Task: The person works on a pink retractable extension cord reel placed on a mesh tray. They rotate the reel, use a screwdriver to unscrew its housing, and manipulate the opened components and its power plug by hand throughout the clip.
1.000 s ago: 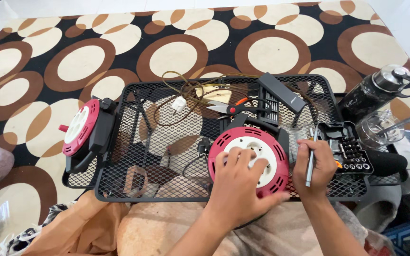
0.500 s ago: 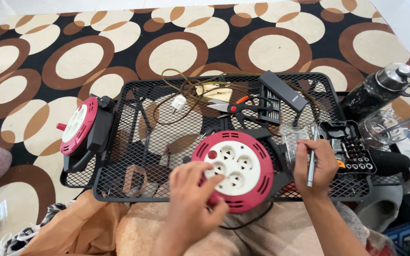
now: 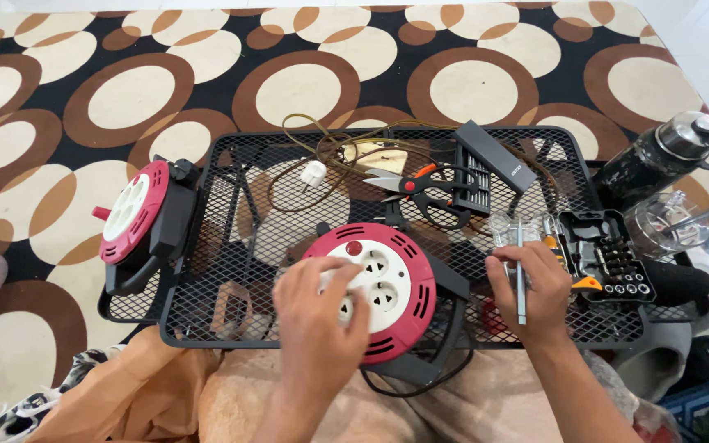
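Head view: the left hand (image 3: 317, 316) lies spread, fingers apart, flat on the face of the red cable reel (image 3: 383, 289) at the near edge of the black mesh table (image 3: 231, 303). To the right, the right hand (image 3: 535, 291) has its fingers clamped on a slim screwdriver (image 3: 521, 283), just beside the open bit set case (image 3: 605, 256). A second red cable reel (image 3: 137, 226) stands at the table's left edge.

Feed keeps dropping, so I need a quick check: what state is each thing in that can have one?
Left hand: flat on the reel face.
Right hand: gripping a thin screwdriver.
Near cable reel: tilted, sockets empty.
Second reel: on edge, untouched.
Bit case: open.
Scissors: closed.
Bottle: capped.
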